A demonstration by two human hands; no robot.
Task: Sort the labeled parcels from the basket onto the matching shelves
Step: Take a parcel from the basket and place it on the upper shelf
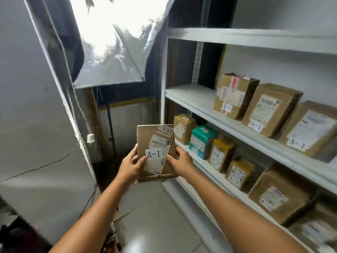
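Boxes (235,96) on middle shelf (191,95)?

reply: Three, all A-1. One A-1 parcel (156,152) upright, mid-air, left of the rack (163,106), gripped at its sides by left hand (130,164) and right hand (180,159), arms outstretched.

A: What colour was the flat cardboard parcel (156,143)?
B: Brown, with a white paper label (154,154) and black writing.
A: And the long metal shelves (189,96)?
B: White. Most square cardboard boxes (271,108) on them were brown with white labels.
A: Any others?
B: One small paper carton (201,137) was green and white. One little cardboard box (222,148) had a yellow top.
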